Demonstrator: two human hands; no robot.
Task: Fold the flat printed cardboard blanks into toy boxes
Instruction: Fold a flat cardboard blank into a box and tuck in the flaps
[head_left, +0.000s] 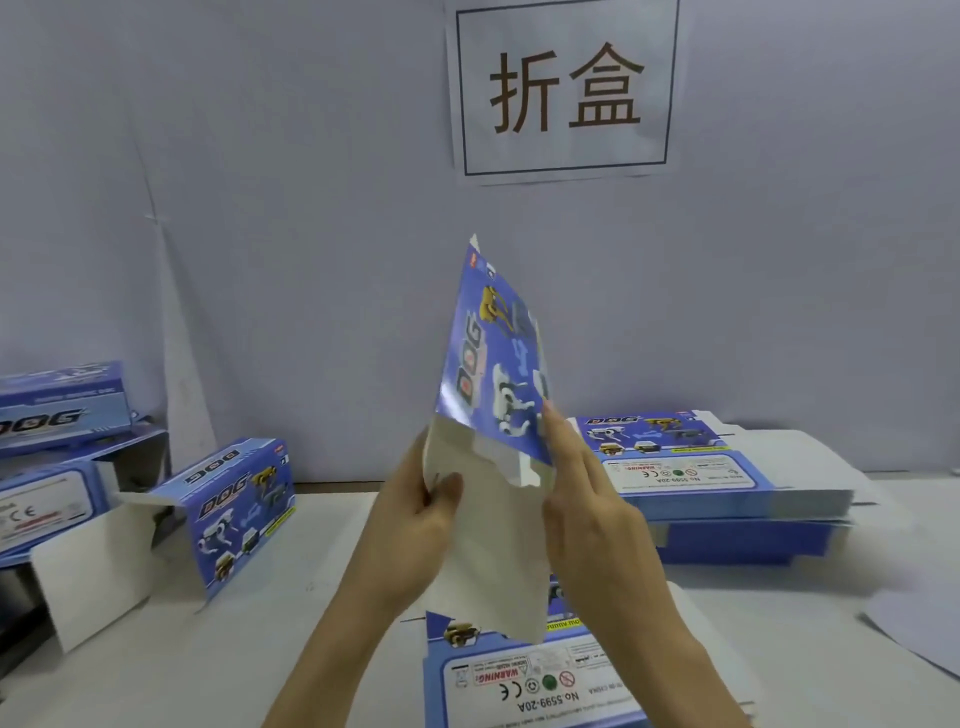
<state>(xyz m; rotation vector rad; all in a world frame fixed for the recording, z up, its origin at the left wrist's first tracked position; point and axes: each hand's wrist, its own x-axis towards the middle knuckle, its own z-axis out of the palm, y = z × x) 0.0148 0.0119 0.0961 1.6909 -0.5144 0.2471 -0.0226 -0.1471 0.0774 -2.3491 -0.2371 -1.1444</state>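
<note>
At the far left, the done boxes (62, 405) sit in a pile. 1 open box (234, 509) lies tilted near your left arm. If you swing that elbow out, you could knock it.

Your left hand (415, 514) pinches the white bottom flap of the blank (493, 374), which stands up in the air in the middle, above the table (311, 649). If you squeeze too hard, the flap may bend in the wrong spot.

Your right hand (587, 499) lays straight fingers on the blank's right edge. I cannot tell if the thumb grips behind, so the card could slip.

Another blank (519, 686) lies flat under your wrists, so do not press on it. The stack of blanks (727, 478) sits at the right, well apart. You have open room up high.
</note>
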